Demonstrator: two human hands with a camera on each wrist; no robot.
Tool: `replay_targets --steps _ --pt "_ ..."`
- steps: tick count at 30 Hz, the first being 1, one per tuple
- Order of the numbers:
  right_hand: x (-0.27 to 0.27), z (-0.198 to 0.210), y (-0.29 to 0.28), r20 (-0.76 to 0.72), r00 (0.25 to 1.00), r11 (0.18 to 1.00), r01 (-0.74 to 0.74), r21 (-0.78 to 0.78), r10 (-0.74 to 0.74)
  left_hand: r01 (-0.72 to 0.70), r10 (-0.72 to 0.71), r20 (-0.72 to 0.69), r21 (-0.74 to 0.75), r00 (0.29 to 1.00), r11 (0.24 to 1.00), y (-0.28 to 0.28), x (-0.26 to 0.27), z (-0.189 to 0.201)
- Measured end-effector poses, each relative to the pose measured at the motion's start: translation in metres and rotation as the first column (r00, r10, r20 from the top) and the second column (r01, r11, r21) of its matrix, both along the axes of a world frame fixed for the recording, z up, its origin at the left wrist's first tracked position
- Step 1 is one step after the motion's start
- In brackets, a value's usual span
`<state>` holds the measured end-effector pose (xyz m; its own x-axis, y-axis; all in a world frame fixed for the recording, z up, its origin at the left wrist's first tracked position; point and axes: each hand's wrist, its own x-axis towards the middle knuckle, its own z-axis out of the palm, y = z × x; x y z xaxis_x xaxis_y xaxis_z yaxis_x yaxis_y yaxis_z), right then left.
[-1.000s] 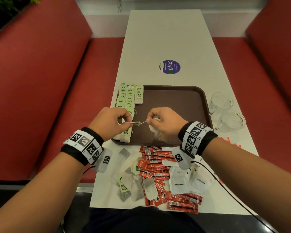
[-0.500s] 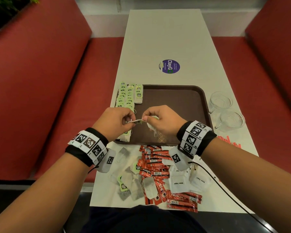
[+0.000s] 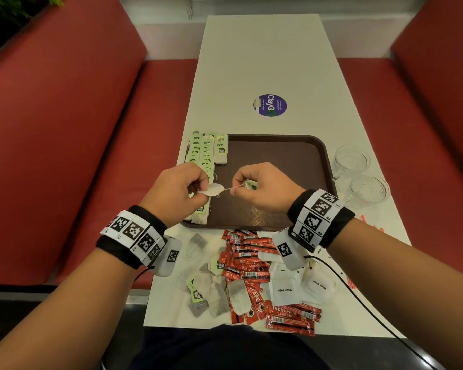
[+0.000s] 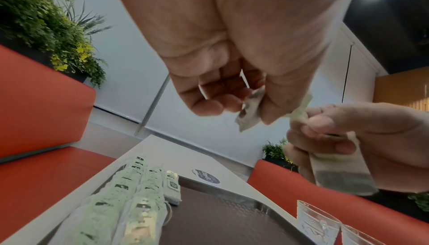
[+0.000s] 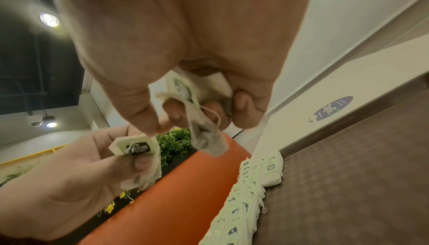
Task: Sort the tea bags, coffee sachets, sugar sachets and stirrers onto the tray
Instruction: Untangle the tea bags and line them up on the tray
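Observation:
Over the near left part of the brown tray (image 3: 284, 156), my left hand (image 3: 198, 188) pinches a pale tea bag (image 3: 211, 189). A thin string (image 3: 233, 186) runs from it to my right hand (image 3: 238, 186), which grips a second tea bag (image 5: 205, 137) with a green tag (image 3: 251, 185). In the left wrist view that second tea bag (image 4: 341, 172) hangs below the right fingers. Rows of green-tagged tea bags (image 3: 202, 156) line the tray's left side. Red coffee sachets (image 3: 251, 265), white sugar sachets (image 3: 284, 289) and loose tea bags (image 3: 211, 292) lie heaped on the table near me.
Two glass cups (image 3: 352, 158) (image 3: 369, 189) stand right of the tray. Red stirrers (image 3: 369, 222) lie near the table's right edge. A purple sticker (image 3: 270, 105) sits on the white table (image 3: 265, 62) beyond the tray. Red benches flank both sides.
My hands closed in on each other, then drew slightly apart, pulling the string taut. The pale tea bag now shows in my left fingers.

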<state>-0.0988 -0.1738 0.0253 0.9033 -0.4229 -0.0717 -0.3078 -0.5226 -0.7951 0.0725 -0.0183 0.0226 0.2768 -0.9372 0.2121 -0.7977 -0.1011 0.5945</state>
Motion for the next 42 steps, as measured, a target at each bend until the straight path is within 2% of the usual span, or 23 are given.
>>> replay_targets --steps 4,10,16,27,32,42 --pt "0.000 0.007 0.004 0.118 0.993 0.999 -0.011 0.047 0.005 0.045 -0.042 0.035 -0.081 0.998 0.996 0.001 -0.003 0.000" --pt "-0.001 0.010 0.005 0.123 0.992 0.999 -0.013 0.039 0.008 0.036 -0.029 0.069 -0.107 0.997 0.994 -0.001 -0.005 0.002" --pt "-0.001 0.012 0.007 0.153 0.988 0.999 -0.007 0.044 0.000 0.001 -0.001 -0.073 0.001 0.997 1.000 -0.001 -0.011 0.003" --pt "0.001 0.017 0.008 0.196 0.981 1.000 0.001 0.015 -0.004 0.004 -0.002 -0.187 0.008 0.982 1.000 0.001 -0.007 0.013" --pt "0.001 0.019 0.008 0.197 0.980 1.000 0.011 0.028 -0.017 0.014 -0.017 -0.121 -0.028 0.993 1.000 0.002 -0.007 0.017" --pt "0.000 0.022 0.009 0.189 0.982 0.999 0.007 -0.039 0.001 -0.016 0.008 -0.166 -0.047 0.986 0.999 0.005 -0.004 0.019"
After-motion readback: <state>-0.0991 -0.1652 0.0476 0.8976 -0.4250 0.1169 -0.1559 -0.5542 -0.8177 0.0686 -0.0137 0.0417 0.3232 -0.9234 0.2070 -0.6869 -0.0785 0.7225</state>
